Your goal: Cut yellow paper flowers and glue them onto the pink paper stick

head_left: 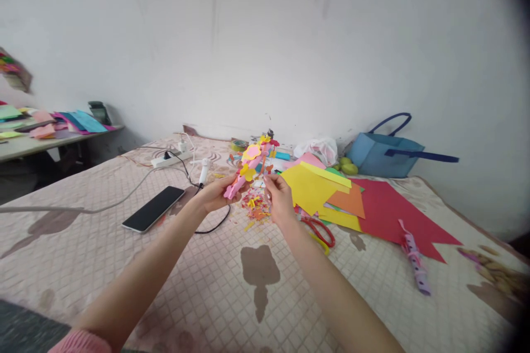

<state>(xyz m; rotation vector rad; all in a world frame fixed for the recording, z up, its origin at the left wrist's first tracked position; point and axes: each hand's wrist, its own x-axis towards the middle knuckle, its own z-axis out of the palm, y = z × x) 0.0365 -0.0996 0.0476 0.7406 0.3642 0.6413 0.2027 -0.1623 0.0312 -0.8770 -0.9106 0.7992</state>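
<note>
My left hand (pixel 218 194) is wrapped round the lower end of a pink paper roll (pixel 235 188) decorated with yellow, pink and red paper flowers. The roll tilts up and to the right over the table. Just right of it, my right hand (pixel 278 194) is closed in a pinch with the fingertips close to the flowers; whatever they hold is too small to make out. Small coloured paper scraps (pixel 255 210) lie below and between my hands. Red-handled scissors (pixel 321 231) rest beside my right wrist, with a yellow handle next to them.
Left of my hands are a black-screened phone (pixel 155 208), a white glue gun (pixel 204 170) and a power strip (pixel 170 159) with cables. To the right lie yellow paper (pixel 308 190), red paper (pixel 383 204), a purple paper roll (pixel 416 265) and a blue bag (pixel 383 154).
</note>
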